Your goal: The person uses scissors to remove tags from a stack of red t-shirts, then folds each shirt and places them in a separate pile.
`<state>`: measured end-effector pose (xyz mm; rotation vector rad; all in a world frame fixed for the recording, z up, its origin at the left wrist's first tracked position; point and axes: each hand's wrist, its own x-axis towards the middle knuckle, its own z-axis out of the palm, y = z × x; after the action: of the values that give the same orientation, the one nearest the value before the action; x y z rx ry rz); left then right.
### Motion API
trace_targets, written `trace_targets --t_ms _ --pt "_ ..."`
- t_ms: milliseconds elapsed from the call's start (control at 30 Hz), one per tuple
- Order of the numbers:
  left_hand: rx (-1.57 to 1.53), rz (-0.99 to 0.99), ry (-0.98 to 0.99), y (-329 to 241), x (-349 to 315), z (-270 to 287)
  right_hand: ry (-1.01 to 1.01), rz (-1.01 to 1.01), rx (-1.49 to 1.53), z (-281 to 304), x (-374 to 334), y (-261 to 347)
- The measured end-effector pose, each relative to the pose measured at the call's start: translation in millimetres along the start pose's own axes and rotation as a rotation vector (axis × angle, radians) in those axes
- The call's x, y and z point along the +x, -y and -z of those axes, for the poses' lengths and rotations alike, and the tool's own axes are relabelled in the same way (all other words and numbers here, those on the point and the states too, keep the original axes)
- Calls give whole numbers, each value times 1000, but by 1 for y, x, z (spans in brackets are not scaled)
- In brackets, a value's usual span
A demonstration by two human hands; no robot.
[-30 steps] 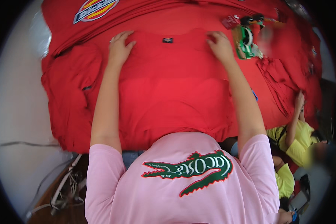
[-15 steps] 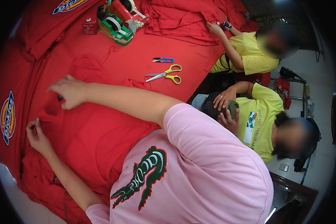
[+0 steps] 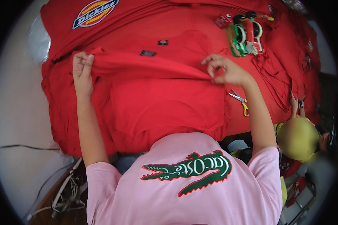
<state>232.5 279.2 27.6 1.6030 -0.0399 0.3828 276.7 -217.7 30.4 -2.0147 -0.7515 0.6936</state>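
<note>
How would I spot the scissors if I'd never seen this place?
Start with the large red work surface and find the person's right hand. Below that hand in the picture, along the left edge of the right forearm, lie the scissors. Their silvery blades and yellow-green handle set them apart from the plain red garment to their left.

Narrow lane on the right, middle barred

A narrow lane of red tabletop (image 3: 276, 112) runs between the right forearm (image 3: 258, 105) and the crumpled red garments (image 3: 276, 80). The green tape dispenser (image 3: 234, 48) and red tape dispenser (image 3: 250, 33) block its far end. Inside the forearm, yellow-handled scissors (image 3: 242, 99) take up the gap beside the red shirt (image 3: 154, 66). That shirt's lifted edge spans from left hand (image 3: 83, 73) to right hand (image 3: 230, 70), closing the middle. Rumpled red clothing (image 3: 64, 108) bounds the left.
</note>
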Motion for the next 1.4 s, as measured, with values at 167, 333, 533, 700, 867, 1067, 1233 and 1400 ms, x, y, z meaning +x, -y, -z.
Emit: trace_targets --t_ms 167,333,533,700,867,1067,1233,1400 --pt "-88 414 474 -24 -85 36 -97 -265 590 -78 -61 9" --pt "60 553 218 -9 -162 36 -470 -426 547 -109 -46 15" --pt "303 412 190 -4 -195 15 -478 -574 749 -102 3 35" --pt "767 186 158 -10 -201 -19 -373 -349 950 -110 12 12" --pt "726 149 106 -18 -220 -1 66 -264 606 -94 -72 16" --pt "309 679 280 -38 -196 24 194 -599 571 -74 -109 16" --pt "206 432 127 -2 -89 -6 -596 -438 588 -29 -28 -29" --pt "556 58 6 90 31 -49 -974 -320 282 5 79 -115"
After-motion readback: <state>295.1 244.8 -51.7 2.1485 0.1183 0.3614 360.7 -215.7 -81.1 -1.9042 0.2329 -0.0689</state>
